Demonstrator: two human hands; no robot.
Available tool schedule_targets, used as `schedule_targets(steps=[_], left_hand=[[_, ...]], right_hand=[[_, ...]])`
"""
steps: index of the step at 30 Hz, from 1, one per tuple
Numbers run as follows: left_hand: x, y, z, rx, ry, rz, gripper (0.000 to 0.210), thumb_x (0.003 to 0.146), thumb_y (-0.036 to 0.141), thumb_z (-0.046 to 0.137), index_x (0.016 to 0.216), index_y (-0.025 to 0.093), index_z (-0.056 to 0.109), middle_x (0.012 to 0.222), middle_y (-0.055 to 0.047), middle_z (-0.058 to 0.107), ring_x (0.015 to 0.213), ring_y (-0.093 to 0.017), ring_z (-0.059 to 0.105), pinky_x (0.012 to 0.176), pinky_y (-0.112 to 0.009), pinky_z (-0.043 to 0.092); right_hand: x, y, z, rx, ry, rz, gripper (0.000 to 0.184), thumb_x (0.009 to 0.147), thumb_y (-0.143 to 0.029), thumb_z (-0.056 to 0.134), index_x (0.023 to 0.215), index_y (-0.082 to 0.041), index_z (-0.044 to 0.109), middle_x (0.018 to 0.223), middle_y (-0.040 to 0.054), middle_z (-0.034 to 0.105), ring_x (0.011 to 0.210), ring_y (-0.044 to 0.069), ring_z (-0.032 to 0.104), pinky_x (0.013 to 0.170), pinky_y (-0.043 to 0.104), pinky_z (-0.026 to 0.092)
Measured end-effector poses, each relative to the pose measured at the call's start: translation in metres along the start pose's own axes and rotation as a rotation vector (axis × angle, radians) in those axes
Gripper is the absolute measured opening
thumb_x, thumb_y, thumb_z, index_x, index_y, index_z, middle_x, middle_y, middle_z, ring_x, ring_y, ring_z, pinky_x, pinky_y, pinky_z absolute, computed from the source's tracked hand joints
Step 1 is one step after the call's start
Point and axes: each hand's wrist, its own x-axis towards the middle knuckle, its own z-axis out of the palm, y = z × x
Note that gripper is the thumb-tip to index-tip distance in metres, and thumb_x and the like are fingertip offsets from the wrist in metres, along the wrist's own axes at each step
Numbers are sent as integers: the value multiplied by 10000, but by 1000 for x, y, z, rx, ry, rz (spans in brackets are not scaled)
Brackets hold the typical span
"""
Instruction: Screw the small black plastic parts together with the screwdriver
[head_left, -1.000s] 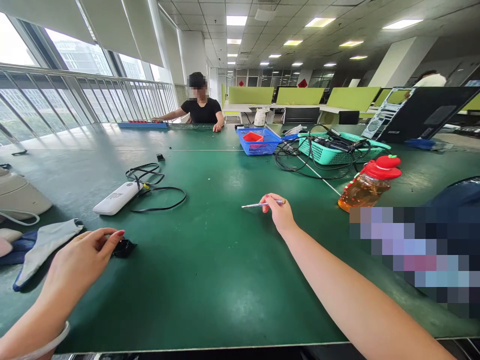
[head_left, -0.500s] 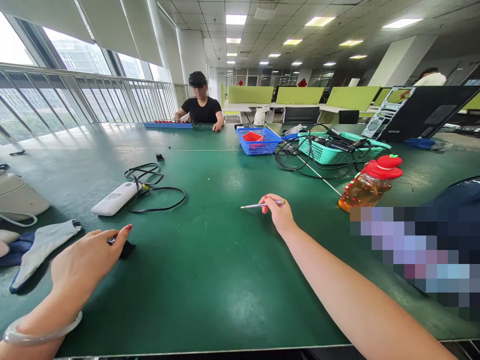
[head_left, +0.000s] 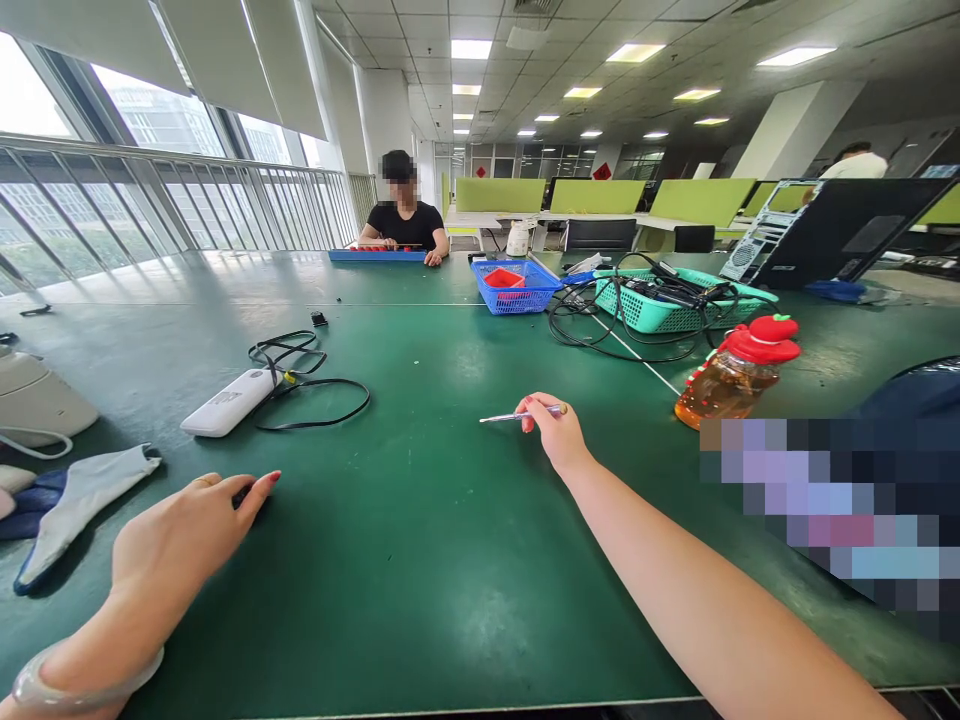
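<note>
My right hand (head_left: 553,425) is raised a little over the middle of the green table (head_left: 420,600), its fingers pinching a slim silver screwdriver-like tool (head_left: 501,418). The tool's thin tip points left. At the lower left, my left hand (head_left: 176,530) rests low on the tabletop, fingers curled, thumb pointing away to the right. Something dark (head_left: 240,495) shows between thumb and forefinger, mostly hidden by the hand. Beyond that hand lies a white power bank (head_left: 234,402) with a black cable (head_left: 352,410) looped around it.
A grey-and-blue cloth item (head_left: 86,510) lies left of my left hand. Further right stand a red-capped bottle (head_left: 731,375), a teal basket (head_left: 652,315) of cables and a blue basket (head_left: 517,295). Across the table sits a person (head_left: 405,220) with a blue tray (head_left: 386,256).
My left hand has shifted slightly right, and the black thing under it is now mostly covered. My right hand stays nearly still. Across the table, the blue tray has moved right.
</note>
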Motion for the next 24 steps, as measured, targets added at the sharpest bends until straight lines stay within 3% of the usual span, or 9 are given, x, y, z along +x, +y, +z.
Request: schedule_targets(steps=[2,5,7,10,15,20,24], left_hand=[[-1,-5,-2,69,-24,14,597,895,558,270,1143,238,709,897,-117,681,598,-237,641,536,-341,427],[3,-22,-3,13,4,6,649,910,566,179,1234,272,658,1072,-111,693,876,-280,684,725,-386,522],[7,-40,2,-87,25,17,640,904,537,197,1292,248,615,1225,-106,663,1079,-302,639,888,-423,516],[11,-63,15,-133,-27,84,611,847,500,302,1274,215,633,1334,-100,616,1186,-328,592,1032,-476,445],[4,-69,20,-105,-99,53,617,817,562,351,1260,245,643,1168,-97,706,1038,-326,660,919,-467,515],[-9,-43,-1,-94,-23,-137,677,825,686,336,1331,294,555,966,-83,713,714,-266,663,674,-388,530],[-17,-20,-10,-136,-50,-90,700,789,687,362,1347,299,529,979,-62,703,694,-249,642,708,-373,513]], right_hand=[[0,0,0,4,1,7,298,805,-403,515,607,-211,628,520,-6,540,559,152,517,578,289,403],[0,-1,0,4,-1,1,303,804,-415,515,606,-212,625,519,-8,534,557,152,517,588,293,405],[0,-1,0,6,-2,-7,304,805,-413,514,605,-213,623,518,-8,531,560,151,516,596,294,409],[0,-1,0,12,-4,-10,303,806,-408,520,602,-211,625,515,-6,537,556,151,517,590,293,410],[0,-1,1,0,0,-9,301,805,-411,522,602,-214,628,513,-5,544,551,152,515,571,291,400],[0,-1,0,-3,1,-7,298,806,-407,519,613,-212,634,518,-4,546,558,155,518,583,297,408],[0,1,0,-19,-2,-21,306,817,-401,508,615,-210,635,518,-4,546,565,155,525,593,297,414]])
